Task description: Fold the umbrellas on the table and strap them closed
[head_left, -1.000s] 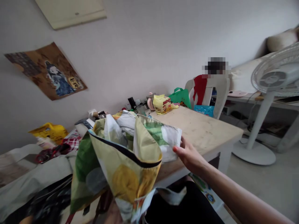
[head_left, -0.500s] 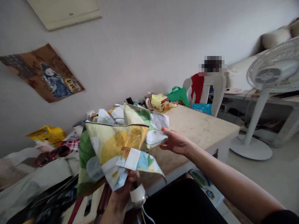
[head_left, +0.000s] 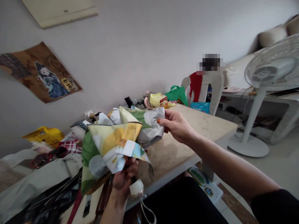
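Pale yellow, green and white, the printed bag [head_left: 114,140] is held up between the two hands, over the near left part of the counter [head_left: 187,119]. The left hand [head_left: 127,174] is curled closed around its lower corner, below a dangling blue-and-white strip [head_left: 137,151]. The right hand [head_left: 175,124] pinches the white upper corner on the other side between thumb and fingers. A dark line marks the upper edge of the bag's front panel, which dips slightly in the middle.

The counter's front edge runs slantwise under the right forearm to a corner on the right, near the fan [head_left: 261,93]. Room to move lies that way: the pale, stained top stretches from the right hand to that right edge, with floor between the counter and the fan's base. Along the wall, a yellow packet [head_left: 158,100] and a green bag [head_left: 177,95] line the far edge, with a pink-handled vessel [head_left: 147,102] just beside the packet.

The left side is tight, with a yellow bag [head_left: 44,137] and grey cloth [head_left: 53,169] heaped close. Just below the left hand is a white cylinder [head_left: 137,187]; whether the two touch, I cannot tell.
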### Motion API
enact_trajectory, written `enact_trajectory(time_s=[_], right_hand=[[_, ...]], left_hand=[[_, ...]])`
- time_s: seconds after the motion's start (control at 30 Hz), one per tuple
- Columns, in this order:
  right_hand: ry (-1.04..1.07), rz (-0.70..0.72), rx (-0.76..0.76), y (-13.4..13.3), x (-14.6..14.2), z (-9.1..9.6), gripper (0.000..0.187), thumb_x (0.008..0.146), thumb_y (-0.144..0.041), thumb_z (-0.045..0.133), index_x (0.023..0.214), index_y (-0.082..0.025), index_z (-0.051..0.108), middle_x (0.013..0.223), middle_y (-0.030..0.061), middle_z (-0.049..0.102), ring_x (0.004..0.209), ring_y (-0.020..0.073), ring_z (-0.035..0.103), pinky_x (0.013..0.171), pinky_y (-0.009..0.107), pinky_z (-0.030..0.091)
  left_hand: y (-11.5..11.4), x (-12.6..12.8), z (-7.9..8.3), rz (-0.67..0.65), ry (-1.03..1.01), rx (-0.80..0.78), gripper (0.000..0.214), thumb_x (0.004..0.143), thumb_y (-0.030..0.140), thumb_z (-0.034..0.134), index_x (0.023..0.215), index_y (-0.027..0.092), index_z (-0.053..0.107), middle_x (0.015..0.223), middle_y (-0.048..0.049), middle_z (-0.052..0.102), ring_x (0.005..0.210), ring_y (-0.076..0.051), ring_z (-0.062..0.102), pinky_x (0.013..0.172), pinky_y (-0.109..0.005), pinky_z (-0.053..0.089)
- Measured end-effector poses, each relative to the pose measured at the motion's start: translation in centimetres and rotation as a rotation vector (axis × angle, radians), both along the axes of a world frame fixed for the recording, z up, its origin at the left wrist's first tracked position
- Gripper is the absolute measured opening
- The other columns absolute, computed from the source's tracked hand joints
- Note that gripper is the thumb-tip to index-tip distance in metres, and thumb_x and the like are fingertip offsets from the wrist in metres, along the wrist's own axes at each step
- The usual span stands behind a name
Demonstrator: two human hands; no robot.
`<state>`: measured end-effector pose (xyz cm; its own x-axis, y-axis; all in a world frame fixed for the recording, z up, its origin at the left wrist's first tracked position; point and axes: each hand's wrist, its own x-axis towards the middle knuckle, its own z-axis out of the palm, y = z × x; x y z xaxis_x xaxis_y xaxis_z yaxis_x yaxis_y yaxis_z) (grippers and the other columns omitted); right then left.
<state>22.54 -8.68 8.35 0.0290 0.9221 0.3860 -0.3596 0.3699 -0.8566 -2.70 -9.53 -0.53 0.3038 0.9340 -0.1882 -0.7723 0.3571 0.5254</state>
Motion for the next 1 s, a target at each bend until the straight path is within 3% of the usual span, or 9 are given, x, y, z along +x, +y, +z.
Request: enact_trajectory(time_s=[0.13, 0.27, 0.37, 0.53, 0.67, 0.77, 0.83, 0.9, 1.0], right_hand=[[0.121, -0.008, -0.088, 0.3, -0.9, 0.0, 0.017, 0.068, -0.026, 0.069, 0.08, -0.017, 0.059, 0.067, -0.0034, 0.058, 0.052, 0.0063, 0.045, 0.047, 0.02, 0.033], [0.091, 0.201, -0.319, 0.6, -2.2, -2.4, 0.033, 0.069, -0.04, 0.075, 0.088, -0.017, 0.061, 0.078, 0.0007, 0.065, 0.058, 0.0086, 0.055, 0.046, 0.019, 0.037], [-0.035, 0.264, -0.194, 0.1, -2.5, -2.6, 0.028, 0.064, -0.034, 0.076, 0.071, -0.015, 0.057, 0.058, -0.0025, 0.057, 0.045, 0.0052, 0.044, 0.039, 0.018, 0.027], [0.031, 0.08, -0.036, -0.7, -0.4, -0.7, 0.017, 0.065, -0.024, 0.067, 0.077, -0.016, 0.058, 0.054, -0.0071, 0.052, 0.04, 0.0019, 0.035, 0.038, 0.016, 0.018], [-0.062, 0.041, -0.09, 1.0, 1.2, -2.1, 0.019, 0.062, -0.02, 0.063, 0.08, -0.017, 0.059, 0.06, -0.0043, 0.056, 0.045, 0.0041, 0.041, 0.039, 0.017, 0.026], [-0.237, -0.014, -0.069, 3.0, 1.3, -3.7, 0.04, 0.06, -0.019, 0.064, 0.1, -0.017, 0.062, 0.093, 0.0047, 0.068, 0.06, 0.0081, 0.053, 0.045, 0.019, 0.038], [-0.298, -0.007, -0.007, 4.1, 1.1, -4.0, 0.049, 0.061, -0.021, 0.067, 0.11, -0.018, 0.061, 0.115, 0.008, 0.065, 0.066, 0.0086, 0.055, 0.047, 0.019, 0.04], [-0.302, 0.051, 0.042, 4.8, 0.7, -3.7, 0.047, 0.061, -0.023, 0.068, 0.107, -0.017, 0.062, 0.113, 0.0076, 0.067, 0.064, 0.0084, 0.054, 0.047, 0.019, 0.038], [-0.274, 0.028, 0.184, 5.0, 0.5, -2.6, 0.04, 0.059, -0.023, 0.075, 0.097, -0.017, 0.065, 0.096, 0.0044, 0.07, 0.074, 0.0137, 0.059, 0.059, 0.023, 0.047]], left_hand=[[0.2, 0.1, 0.1, 0.03, -0.015, 0.025, 0.022, 0.082, 0.006, 0.057, 0.071, 0.018, 0.041, 0.059, 0.0077, 0.039, 0.038, -0.002, 0.038, 0.034, -0.008, 0.028], [0.2, -0.1, 0.5, 0.088, -0.036, -0.034, 0.024, 0.088, 0.01, 0.052, 0.069, 0.019, 0.04, 0.055, 0.0082, 0.034, 0.037, -0.003, 0.034, 0.033, -0.011, 0.027], [0.1, -0.3, 0.7, 0.073, -0.005, -0.107, 0.03, 0.09, 0.015, 0.051, 0.064, 0.02, 0.036, 0.052, 0.0092, 0.029, 0.035, -0.004, 0.031, 0.033, -0.013, 0.026], [0.4, -1.5, 0.6, 0.11, -0.012, -0.086, 0.032, 0.093, 0.022, 0.052, 0.064, 0.019, 0.039, 0.051, 0.0099, 0.025, 0.036, -0.004, 0.03, 0.036, -0.013, 0.03], [0.7, -2.5, 0.4, 0.142, -0.021, -0.058, 0.031, 0.092, 0.024, 0.055, 0.064, 0.019, 0.041, 0.052, 0.0095, 0.024, 0.037, -0.004, 0.028, 0.037, -0.013, 0.031], [0.9, -2.5, 0.0, 0.066, -0.001, 0.001, 0.024, 0.088, 0.023, 0.06, 0.069, 0.018, 0.047, 0.054, 0.0091, 0.025, 0.039, -0.004, 0.026, 0.036, -0.012, 0.028], [1.1, -2.4, -0.4, 0.003, 0.023, 0.021, 0.021, 0.087, 0.024, 0.062, 0.07, 0.018, 0.05, 0.056, 0.0088, 0.026, 0.039, -0.003, 0.023, 0.036, -0.011, 0.027], [1.3, -2.3, -0.8, -0.02, 0.053, 0.004, 0.02, 0.086, 0.026, 0.063, 0.071, 0.017, 0.053, 0.056, 0.009, 0.026, 0.039, -0.003, 0.02, 0.036, -0.011, 0.026], [1.5, -2.3, -0.9, -0.013, 0.086, -0.042, 0.023, 0.086, 0.028, 0.063, 0.069, 0.017, 0.052, 0.053, 0.0103, 0.019, 0.038, -0.003, 0.019, 0.037, -0.012, 0.028]])
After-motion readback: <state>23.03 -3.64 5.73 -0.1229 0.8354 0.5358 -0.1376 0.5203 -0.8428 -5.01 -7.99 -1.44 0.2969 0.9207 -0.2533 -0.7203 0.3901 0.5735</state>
